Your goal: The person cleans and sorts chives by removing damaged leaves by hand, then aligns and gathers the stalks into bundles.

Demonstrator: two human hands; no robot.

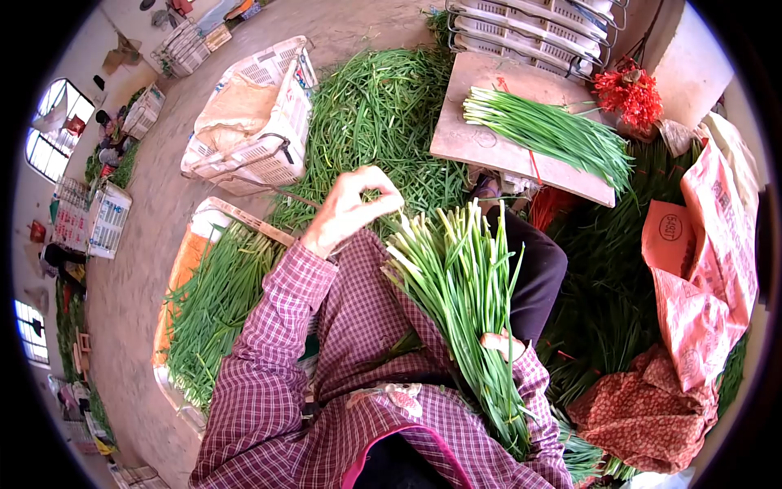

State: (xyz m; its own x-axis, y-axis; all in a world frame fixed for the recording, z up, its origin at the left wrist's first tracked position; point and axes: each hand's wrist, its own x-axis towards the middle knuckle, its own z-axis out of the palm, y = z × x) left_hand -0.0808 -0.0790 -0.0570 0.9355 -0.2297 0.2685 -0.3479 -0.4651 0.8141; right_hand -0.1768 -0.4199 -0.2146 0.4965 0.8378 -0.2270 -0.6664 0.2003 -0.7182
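A thick bunch of green chives (pixel 464 285) lies slanted across my lap, its pale cut ends pointing away from me. My right hand (pixel 502 346) is wrapped round the lower part of the bunch, its fingers mostly hidden by leaves and sleeve. Just beyond the pale ends, to their left, my left hand (pixel 354 208) is raised with thumb and forefinger pinched together. Whatever may be between those fingertips is too small to make out. Another bunch of chives (pixel 546 130) rests on a wooden board (pixel 456 134) ahead to the right.
Loose leaves (pixel 375 122) are heaped on the floor ahead. On my left stands a crate of chives (pixel 216 301), with a white basket (pixel 244 122) beyond it. Red ties (pixel 629 94) hang beside the board. Pink sacks (pixel 700 261) lie at right. Stacked crates (pixel 529 33) stand behind.
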